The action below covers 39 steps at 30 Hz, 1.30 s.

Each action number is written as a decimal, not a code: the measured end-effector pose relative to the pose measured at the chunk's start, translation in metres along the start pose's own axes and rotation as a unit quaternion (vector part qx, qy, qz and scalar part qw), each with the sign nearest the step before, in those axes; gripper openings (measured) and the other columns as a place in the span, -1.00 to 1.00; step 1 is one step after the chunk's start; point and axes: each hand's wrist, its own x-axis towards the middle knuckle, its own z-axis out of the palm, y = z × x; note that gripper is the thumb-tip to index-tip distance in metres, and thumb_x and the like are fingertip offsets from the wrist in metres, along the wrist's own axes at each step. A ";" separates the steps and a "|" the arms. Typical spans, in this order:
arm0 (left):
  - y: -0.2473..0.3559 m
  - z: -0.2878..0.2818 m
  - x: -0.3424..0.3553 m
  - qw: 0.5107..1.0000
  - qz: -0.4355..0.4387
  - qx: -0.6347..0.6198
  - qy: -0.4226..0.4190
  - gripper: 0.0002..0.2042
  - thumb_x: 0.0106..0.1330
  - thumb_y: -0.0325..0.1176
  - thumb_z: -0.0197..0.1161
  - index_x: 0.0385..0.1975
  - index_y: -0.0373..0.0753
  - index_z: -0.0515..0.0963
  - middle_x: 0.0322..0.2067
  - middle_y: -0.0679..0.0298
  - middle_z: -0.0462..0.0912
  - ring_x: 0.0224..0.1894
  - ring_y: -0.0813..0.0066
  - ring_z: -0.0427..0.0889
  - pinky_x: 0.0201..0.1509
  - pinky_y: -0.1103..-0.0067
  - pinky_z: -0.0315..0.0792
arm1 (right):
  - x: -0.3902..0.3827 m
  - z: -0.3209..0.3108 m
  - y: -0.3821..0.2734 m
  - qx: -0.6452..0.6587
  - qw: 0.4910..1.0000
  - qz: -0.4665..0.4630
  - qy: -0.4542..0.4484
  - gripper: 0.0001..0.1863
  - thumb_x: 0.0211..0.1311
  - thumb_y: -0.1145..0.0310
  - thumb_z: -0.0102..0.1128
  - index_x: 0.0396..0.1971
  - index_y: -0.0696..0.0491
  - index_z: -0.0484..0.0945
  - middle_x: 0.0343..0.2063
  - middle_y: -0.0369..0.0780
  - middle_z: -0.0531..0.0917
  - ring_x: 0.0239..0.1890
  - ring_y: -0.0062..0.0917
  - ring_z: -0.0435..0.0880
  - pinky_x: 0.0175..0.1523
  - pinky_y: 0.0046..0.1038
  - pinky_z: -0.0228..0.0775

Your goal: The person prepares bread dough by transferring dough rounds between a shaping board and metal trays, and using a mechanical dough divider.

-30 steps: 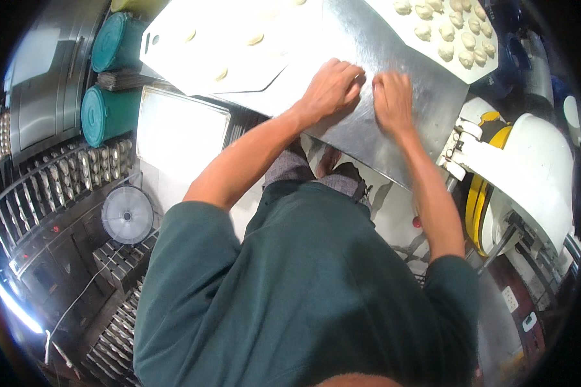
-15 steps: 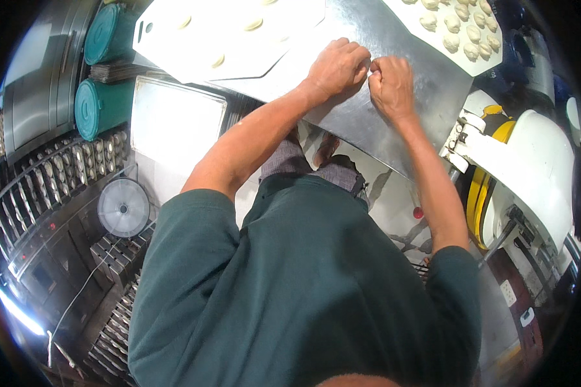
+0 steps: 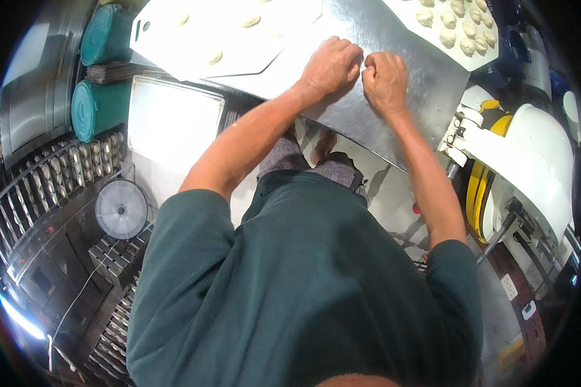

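Over the metal table, my left hand is closed, its fingers curled under. Beside it, a small gap apart, my right hand is curled as well. What either hand holds, if anything, is hidden beneath the fingers. Up and to the left lies a white board with a cut-out handle hole, carrying several flat pale dough rounds. At the far right corner of the table, another white board bears several lumpy dough pieces.
A white machine with a rounded cover stands to the right of the table. On the left are teal lidded bins, a bright pale tray, a round grey fan and racks of metal trays.
Both hands stay side by side over the table, with only slight shifts. The whole view has slid a little, and the boards have not visibly changed.
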 end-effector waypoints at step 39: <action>-0.008 -0.023 0.025 0.980 0.067 0.186 -0.010 -0.57 0.42 -0.07 0.08 0.21 -0.09 0.41 0.26 0.08 0.41 0.25 0.02 0.42 0.24 0.05 0.32 | -0.006 -0.010 0.024 -0.104 0.986 0.127 -0.006 -0.76 0.30 0.19 0.21 -0.11 -0.06 0.60 -0.18 -0.28 0.67 -0.08 -0.32 0.59 0.05 -0.17 0.29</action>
